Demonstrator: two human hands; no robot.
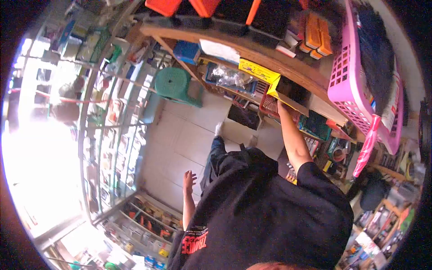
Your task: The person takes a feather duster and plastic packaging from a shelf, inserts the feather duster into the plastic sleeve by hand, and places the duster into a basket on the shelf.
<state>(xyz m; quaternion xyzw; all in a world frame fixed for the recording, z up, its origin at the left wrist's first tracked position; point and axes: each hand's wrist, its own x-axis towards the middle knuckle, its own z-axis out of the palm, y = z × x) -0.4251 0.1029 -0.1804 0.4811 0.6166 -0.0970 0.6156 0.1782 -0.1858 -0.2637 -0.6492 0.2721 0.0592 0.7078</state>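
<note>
The yellow box [256, 69] is under the wooden surface [254, 51]. The right hand [282, 105] is partly hidden at its open end; I can't tell its grip. The left hand [189, 178] is well away, fingers apart. Right of the box is a pink basket [350, 92].

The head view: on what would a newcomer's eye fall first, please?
Probably on the pink basket at upper right, and the white glare at far left. Next, perhaps, the green roll left of the yellow box, to which the right arm reaches.
</note>
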